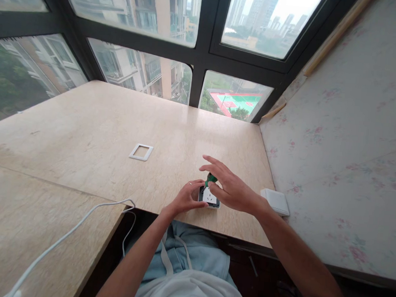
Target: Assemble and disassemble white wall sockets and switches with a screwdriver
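Note:
A wall socket (210, 195) with a white face and a dark surround lies on the stone sill near its front edge. My left hand (187, 197) grips the socket from the left, thumb along the near edge and fingers at the far edge. Above it, my right hand (229, 185) holds a green-handled screwdriver (211, 178) between thumb and fingers, with some fingers stretched out. The screwdriver stands tilted over the socket's far left part; its tip is too small to make out. Further left lies a white square cover frame (141, 152), apart from both hands.
A white box (275, 202) sits by the papered wall (352, 188) on the right. A white cable (75, 226) runs over the left counter and hangs past its edge. Dark-framed windows (202, 52) border the sill (80, 157) at the back.

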A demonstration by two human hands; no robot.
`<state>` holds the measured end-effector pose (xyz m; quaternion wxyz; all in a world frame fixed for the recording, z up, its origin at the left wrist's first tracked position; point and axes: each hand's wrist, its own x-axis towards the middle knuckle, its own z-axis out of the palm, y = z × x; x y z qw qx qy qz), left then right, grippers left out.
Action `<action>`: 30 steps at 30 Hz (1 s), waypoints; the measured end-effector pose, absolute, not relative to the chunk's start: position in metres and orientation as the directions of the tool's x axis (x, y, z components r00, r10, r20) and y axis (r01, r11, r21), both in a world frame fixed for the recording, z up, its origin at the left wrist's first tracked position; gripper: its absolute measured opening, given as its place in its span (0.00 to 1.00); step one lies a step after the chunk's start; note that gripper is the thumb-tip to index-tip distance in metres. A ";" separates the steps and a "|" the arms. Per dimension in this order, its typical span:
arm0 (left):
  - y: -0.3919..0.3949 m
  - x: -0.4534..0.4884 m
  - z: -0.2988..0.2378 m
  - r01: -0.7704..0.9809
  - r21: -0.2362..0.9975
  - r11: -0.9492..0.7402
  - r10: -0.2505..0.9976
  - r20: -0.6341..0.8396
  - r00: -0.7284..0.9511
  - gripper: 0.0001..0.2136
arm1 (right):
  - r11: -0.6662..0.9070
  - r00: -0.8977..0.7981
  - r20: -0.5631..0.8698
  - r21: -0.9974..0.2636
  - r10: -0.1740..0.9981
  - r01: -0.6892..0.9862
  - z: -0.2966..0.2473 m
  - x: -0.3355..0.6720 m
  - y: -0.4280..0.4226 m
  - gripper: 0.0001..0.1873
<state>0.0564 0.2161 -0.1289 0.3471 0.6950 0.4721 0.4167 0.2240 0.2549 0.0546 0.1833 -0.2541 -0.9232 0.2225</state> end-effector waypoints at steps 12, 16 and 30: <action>0.214 0.056 -0.127 0.393 0.872 -0.293 0.952 0.229 0.202 0.32 | 0.758 -0.690 0.315 -0.316 0.652 0.571 0.043 0.224 0.255 0.17; 0.215 0.056 -0.129 0.375 0.872 -0.315 0.946 0.255 0.202 0.33 | 0.758 -0.739 0.298 -0.501 0.604 0.417 0.043 0.229 0.255 0.19; 0.215 0.056 -0.130 0.383 0.872 -0.305 0.949 0.242 0.204 0.34 | 0.754 -0.725 0.265 -0.416 0.635 0.508 0.048 0.226 0.249 0.19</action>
